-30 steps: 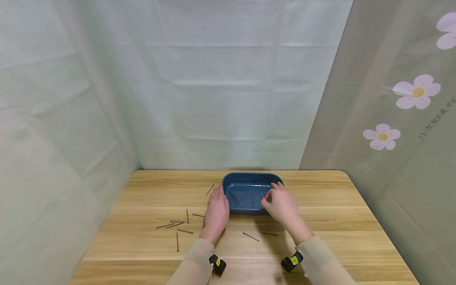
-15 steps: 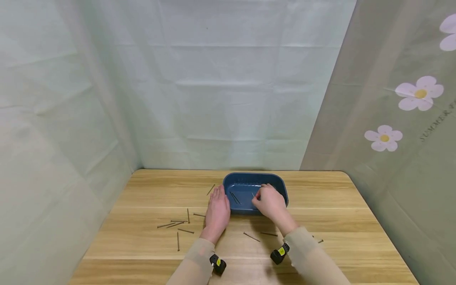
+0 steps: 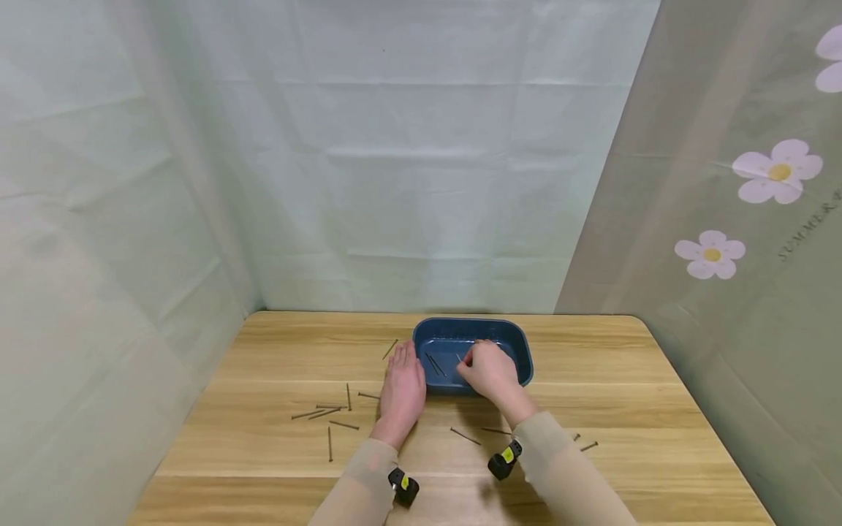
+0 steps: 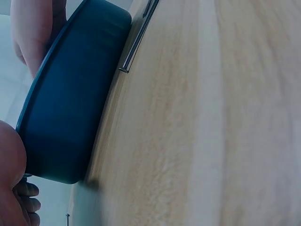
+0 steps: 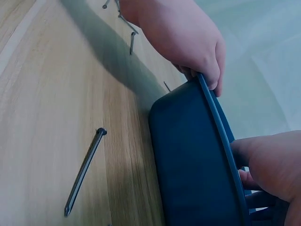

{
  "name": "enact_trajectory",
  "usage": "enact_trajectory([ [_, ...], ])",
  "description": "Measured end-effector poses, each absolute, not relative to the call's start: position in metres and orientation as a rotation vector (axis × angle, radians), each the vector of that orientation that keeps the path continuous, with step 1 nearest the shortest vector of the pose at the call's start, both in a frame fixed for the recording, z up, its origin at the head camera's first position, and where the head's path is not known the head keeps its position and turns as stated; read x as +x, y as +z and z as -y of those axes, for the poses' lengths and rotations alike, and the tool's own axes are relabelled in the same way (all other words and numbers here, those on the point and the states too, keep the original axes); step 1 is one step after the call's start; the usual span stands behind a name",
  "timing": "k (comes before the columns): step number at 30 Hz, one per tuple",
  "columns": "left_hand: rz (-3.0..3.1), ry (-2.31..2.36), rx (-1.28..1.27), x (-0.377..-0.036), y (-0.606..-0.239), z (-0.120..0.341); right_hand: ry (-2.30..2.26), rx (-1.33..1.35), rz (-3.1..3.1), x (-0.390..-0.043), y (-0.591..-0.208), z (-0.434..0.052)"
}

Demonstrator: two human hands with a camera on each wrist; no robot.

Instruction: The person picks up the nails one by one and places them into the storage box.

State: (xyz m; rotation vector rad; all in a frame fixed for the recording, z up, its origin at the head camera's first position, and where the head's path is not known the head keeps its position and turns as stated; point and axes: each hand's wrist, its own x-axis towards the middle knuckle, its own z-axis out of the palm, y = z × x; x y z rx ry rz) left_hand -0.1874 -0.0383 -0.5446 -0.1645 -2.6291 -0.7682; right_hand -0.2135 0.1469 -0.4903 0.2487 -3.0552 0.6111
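While the dish [image 3: 467, 329] holds two nails [image 3: 432, 364], the right hand [image 3: 488, 370] pinches another [image 3: 458, 357].

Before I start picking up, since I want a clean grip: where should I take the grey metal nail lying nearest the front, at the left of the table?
Probably mid-shank, from above, thumb and finger on its left and right: the slim grey metal nail lies flat, running front to back, with bare wood along both sides.

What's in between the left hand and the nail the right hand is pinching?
Two nails, lying in the left part of the tray. The head view shows them.
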Motion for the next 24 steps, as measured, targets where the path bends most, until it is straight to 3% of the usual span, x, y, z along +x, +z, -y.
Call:
enact_trajectory([
  [24, 2.645, -0.733, -0.18, -0.188, -0.546, 0.039, 0.544, 0.245, 3.227, -0.24, -0.5, -0.113],
])
